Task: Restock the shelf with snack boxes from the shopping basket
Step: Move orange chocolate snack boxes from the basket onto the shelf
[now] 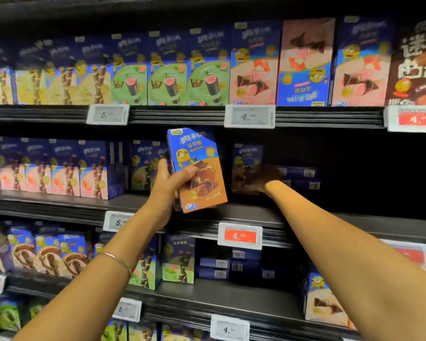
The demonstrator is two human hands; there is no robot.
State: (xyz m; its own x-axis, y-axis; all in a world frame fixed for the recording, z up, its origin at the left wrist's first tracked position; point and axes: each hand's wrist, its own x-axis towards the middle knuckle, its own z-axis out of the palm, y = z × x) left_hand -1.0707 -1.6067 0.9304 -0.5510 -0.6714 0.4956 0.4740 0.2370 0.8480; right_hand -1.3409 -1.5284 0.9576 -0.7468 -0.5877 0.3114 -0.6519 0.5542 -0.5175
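My left hand (169,179) grips a blue-and-brown chocolate snack box (199,175), upright and slightly tilted, in front of the middle shelf (231,210). My right hand (262,177) reaches deep into the dark gap of that shelf and rests against a matching brown box (245,163) standing at the back. Shadow and blur hide how its fingers lie. The shopping basket is out of view.
Flat-lying blue boxes (303,178) are stacked to the right of my right hand. Pink-and-blue boxes (59,168) fill the middle shelf's left. Full rows stand on the shelf above (207,70). Price tags (240,236) hang on the shelf edges. More boxes sit on lower shelves.
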